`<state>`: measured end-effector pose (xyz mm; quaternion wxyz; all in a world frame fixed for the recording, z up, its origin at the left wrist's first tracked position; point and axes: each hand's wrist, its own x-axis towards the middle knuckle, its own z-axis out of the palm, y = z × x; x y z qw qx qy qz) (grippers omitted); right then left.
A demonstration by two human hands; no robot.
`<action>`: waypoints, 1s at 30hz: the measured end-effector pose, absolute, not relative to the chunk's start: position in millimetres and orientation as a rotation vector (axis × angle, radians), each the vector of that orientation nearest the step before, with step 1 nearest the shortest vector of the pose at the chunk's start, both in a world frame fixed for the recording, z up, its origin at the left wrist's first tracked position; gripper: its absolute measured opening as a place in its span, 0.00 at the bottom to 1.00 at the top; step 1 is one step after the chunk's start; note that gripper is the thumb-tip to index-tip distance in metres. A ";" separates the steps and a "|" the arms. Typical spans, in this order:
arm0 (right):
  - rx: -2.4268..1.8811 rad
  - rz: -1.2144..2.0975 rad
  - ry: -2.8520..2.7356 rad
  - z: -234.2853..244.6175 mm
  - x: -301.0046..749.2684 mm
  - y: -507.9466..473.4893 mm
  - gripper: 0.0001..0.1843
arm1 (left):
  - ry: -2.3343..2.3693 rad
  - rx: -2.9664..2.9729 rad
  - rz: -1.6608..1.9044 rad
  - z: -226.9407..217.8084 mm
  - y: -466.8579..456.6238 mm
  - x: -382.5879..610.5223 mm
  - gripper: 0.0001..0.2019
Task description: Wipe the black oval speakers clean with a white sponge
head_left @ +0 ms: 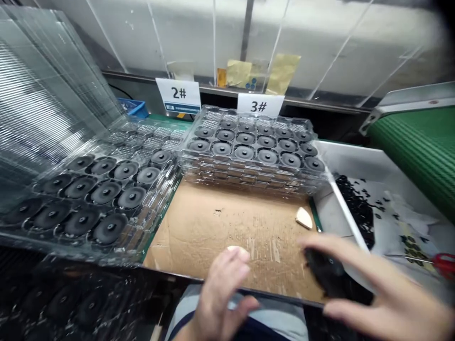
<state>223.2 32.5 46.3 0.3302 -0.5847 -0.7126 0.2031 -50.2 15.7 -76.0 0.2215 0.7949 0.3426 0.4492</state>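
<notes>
My right hand (377, 279) is at the lower right, its spread fingers around a round black speaker part (330, 274), which is blurred and partly hidden. My left hand (222, 296) hovers at the front edge of a cardboard sheet (227, 237), fingers curled. A small pale piece (234, 249) shows at its fingertips, though I cannot tell whether it is held. A cream wedge (304, 218) lies on the cardboard. Behind it stands a stack of transparent trays (252, 163) holding black speaker parts, and another tilted tray stack (95, 196) sits to the left.
A white bin (330, 213) of small black pieces stands right, with red-handled scissors (444, 265) beyond it. A green conveyor belt (415, 147) runs behind them. Labels 2# (177, 93) and 3# (260, 104) stand at the back. Empty transparent trays (46, 94) lean at far left.
</notes>
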 end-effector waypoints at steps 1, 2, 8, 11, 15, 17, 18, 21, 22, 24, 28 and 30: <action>-1.412 0.860 -1.956 22.5 205.6 17.5 0.30 | 0.780 2.236 1.239 -72.0 11.0 -43.8 0.37; -1.356 1.103 -1.889 0.6 191.2 4.4 0.29 | 0.633 2.280 1.193 -69.4 7.5 -39.6 0.38; -1.240 1.646 -1.214 -75.8 141.2 -38.6 0.34 | 0.463 2.296 0.736 -62.9 9.8 -47.3 0.37; -1.234 1.628 -1.020 -79.4 117.7 -42.4 0.29 | 0.532 2.257 0.651 -62.2 14.4 -57.3 0.40; -1.327 1.486 -1.212 -69.9 97.9 -31.6 0.31 | 0.613 2.168 0.670 -68.1 9.2 -68.6 0.40; -1.403 1.286 -1.555 -67.7 97.2 -22.2 0.33 | 0.704 2.040 0.700 -73.1 3.0 -72.4 0.38; -1.446 1.162 -1.703 -68.5 98.9 -17.0 0.33 | 0.773 1.919 0.715 -75.7 0.1 -73.8 0.37; -1.612 0.876 -1.848 -80.0 107.1 -0.7 0.29 | 0.952 1.200 0.751 -82.3 -3.4 -78.2 0.34; -1.681 0.816 -1.822 -86.7 109.4 4.3 0.27 | 0.952 0.894 0.752 -84.0 -2.7 -80.7 0.32; -1.811 0.682 -1.781 -103.3 110.3 11.7 0.23 | 0.846 0.390 0.770 -86.0 0.4 -88.1 0.30; -1.843 0.558 -1.782 -134.2 95.7 11.6 0.20 | 0.656 0.059 0.858 -84.3 6.3 -106.6 0.28; -1.792 0.553 -1.820 -140.9 86.6 9.3 0.18 | 0.641 0.037 0.885 -81.6 7.6 -113.1 0.29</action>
